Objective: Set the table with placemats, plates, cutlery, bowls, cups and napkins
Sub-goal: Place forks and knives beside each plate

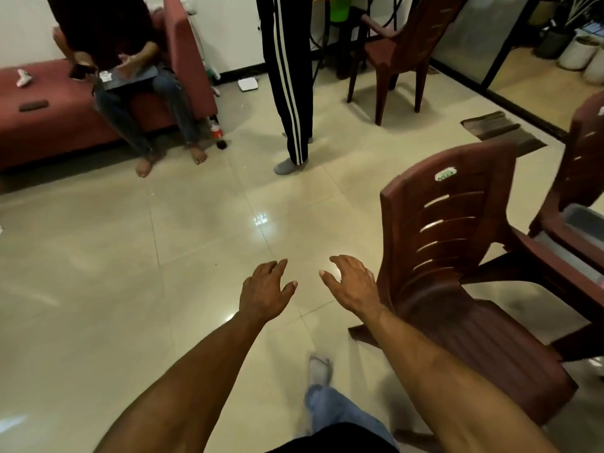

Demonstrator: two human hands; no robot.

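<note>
**Both hands held out bare over tiled floor; no tableware in view**

While both arms are reaching forward over the floor, the left hand [266,289] and right hand [351,282] are hanging palm-down with fingers loosely spread and slightly bent, gripping nothing. Placemats, plates, cutlery, bowls, cups and napkins are not showing anywhere in the head view, so their location cannot be told.

Underfoot, glossy cream floor tiles [163,273] are reflecting ceiling light. Just beside the right hand, a dark red moulded plastic chair [457,240] with a slotted, curved back is standing, partly blocking the right side. A second such chair [402,50] is standing further off. A person in black striped trousers [291,93] is standing ahead, well apart from the hands. Another person is sitting on a maroon sofa [49,116] at far left, a flat dark item on the lap. A folded dark mat [496,129] is lying near the glass door.
</note>
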